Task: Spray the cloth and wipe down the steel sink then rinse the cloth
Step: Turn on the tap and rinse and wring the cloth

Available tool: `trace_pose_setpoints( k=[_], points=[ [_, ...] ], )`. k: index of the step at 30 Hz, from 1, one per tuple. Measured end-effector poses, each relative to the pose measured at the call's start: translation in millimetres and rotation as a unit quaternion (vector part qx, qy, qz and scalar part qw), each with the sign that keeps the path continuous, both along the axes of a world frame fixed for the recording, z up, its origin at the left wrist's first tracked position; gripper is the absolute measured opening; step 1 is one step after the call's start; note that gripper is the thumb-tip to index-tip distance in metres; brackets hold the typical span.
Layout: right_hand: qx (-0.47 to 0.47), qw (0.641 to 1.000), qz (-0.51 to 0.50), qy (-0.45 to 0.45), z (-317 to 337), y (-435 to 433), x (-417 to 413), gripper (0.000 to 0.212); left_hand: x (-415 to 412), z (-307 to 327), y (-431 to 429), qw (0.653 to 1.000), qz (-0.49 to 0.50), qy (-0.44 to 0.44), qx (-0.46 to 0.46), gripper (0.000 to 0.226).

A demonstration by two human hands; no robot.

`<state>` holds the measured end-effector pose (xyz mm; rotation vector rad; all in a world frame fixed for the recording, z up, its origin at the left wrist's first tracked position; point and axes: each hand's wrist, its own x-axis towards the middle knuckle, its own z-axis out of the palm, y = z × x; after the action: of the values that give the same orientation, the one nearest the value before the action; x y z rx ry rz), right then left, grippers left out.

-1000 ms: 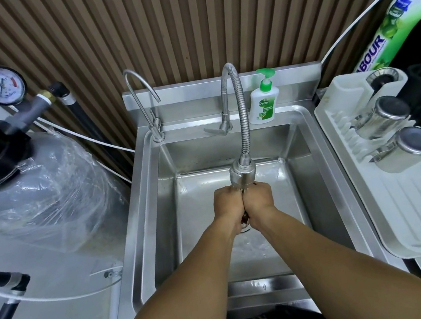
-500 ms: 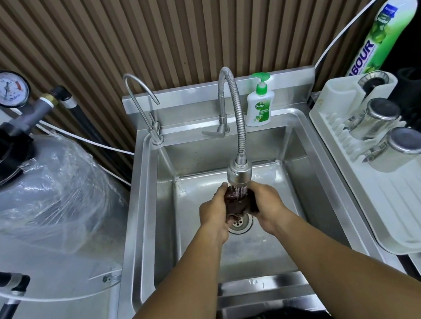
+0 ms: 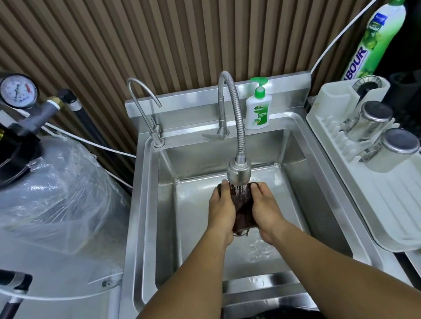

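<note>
The task looks to be in its last step: the dark cloth (image 3: pixel 242 209) is held over the middle of the steel sink (image 3: pixel 166 234), right under the flexible tap's nozzle (image 3: pixel 238 173), with water running onto it. The left hand (image 3: pixel 221 209) and right hand (image 3: pixel 264 206) each grip one side, fingers curled round it. Spraying and wiping seem finished; wringing out and closing the tap probably remain
</note>
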<state>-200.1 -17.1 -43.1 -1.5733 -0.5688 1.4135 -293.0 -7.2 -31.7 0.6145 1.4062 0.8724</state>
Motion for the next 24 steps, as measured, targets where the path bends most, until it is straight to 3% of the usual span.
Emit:
trace_pose_setpoints(
  k=[7, 13, 21, 24],
  points=[
    [-0.040, 0.993, -0.049, 0.097, 8, 13, -2, 0.029, -6, -3, -2, 0.994, -0.023, -0.084, -0.064, 0.021],
    [-0.030, 0.998, -0.024, 0.042, 2, 12, -3, 0.015, -7, -4, -1, 0.993, 0.019, -0.074, -0.096, 0.022],
    [-0.068, 0.998, -0.018, 0.004, -4, 18, -16, 0.033, 11, 10, 16, 0.987, 0.044, -0.095, -0.125, 0.036],
    [-0.070, 0.997, -0.015, -0.026, -3, 24, -19, 0.024, 17, 10, 23, 0.993, 0.038, -0.035, -0.103, 0.033]
  ],
)
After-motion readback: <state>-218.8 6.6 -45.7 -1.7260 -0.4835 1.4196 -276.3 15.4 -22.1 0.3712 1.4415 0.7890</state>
